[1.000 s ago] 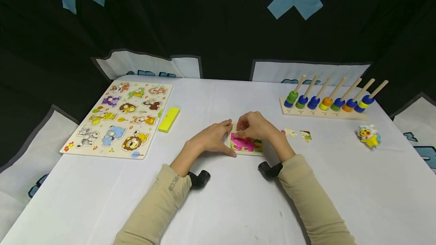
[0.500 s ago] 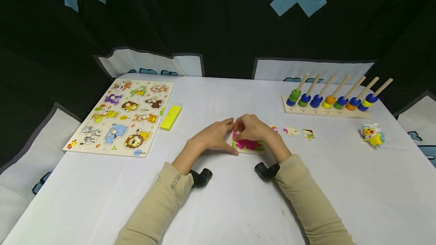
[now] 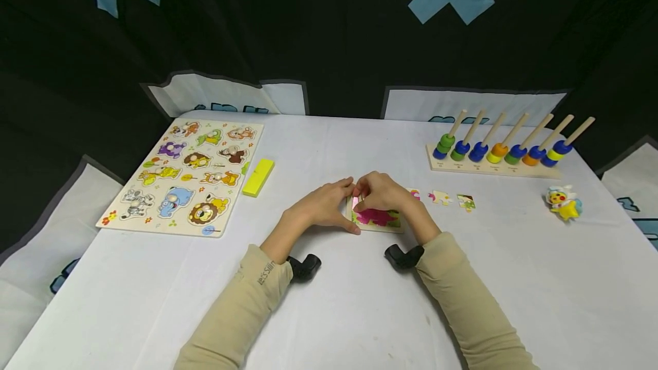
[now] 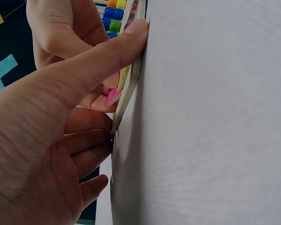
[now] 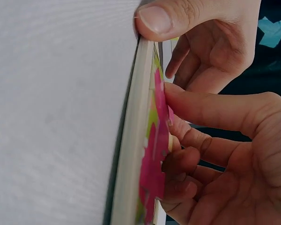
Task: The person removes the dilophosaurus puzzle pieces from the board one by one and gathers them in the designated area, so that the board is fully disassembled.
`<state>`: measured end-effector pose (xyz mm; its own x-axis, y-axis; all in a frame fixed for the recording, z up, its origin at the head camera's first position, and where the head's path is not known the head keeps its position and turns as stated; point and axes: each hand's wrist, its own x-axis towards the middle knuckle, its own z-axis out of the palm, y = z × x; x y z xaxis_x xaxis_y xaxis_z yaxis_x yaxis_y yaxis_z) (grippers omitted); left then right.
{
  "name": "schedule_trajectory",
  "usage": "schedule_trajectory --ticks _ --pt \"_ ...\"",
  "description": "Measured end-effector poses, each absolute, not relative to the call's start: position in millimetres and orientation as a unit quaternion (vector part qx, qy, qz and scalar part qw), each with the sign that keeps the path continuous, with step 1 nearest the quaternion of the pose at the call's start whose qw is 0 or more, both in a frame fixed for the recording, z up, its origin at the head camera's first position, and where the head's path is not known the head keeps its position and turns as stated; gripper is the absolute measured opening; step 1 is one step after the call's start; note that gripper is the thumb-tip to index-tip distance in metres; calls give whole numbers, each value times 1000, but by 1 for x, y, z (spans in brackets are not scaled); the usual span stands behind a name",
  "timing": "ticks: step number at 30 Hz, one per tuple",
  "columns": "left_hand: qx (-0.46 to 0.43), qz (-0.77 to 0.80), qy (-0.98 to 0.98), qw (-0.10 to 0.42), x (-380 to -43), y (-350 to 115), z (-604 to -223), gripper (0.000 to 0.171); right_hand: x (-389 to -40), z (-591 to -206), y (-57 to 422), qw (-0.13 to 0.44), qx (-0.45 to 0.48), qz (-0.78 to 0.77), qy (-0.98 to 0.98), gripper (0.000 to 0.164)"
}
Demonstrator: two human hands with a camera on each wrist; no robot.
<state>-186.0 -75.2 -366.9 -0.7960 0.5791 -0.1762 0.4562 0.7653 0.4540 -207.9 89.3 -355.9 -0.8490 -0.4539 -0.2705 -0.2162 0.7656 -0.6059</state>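
Puzzle board (image 5: 132, 136): pale wooden edge, pink and green on top, flat on the table (image 3: 329, 318) between both hands. Left hand (image 3: 321, 204) spread, thumb and fingers apart, touching the board's edges. Right hand (image 3: 382, 192) over it, thumb and fingertips pinching a pink piece (image 4: 113, 97); hard to tell whether it's seated.

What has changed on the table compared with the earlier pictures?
The right hand shifted slightly left over the puzzle board, uncovering a loose pink piece near its wrist. It pinches another pink piece; nothing was visibly let go. The left hand stays at the board's left edge; the yellow block stays put.
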Motion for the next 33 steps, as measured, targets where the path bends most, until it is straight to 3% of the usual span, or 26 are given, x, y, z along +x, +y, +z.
schedule_trajectory --ticks 6,18,33 --pt "278 195 927 158 -186 -75 -366 99 -210 -357 91 216 -171 -309 910 20" --pt "278 194 927 158 -186 -75 -368 99 -212 -359 91 224 -158 -339 900 8" --pt "275 199 927 158 -187 -75 -367 99 -217 -362 95 161 -184 -360 900 7"
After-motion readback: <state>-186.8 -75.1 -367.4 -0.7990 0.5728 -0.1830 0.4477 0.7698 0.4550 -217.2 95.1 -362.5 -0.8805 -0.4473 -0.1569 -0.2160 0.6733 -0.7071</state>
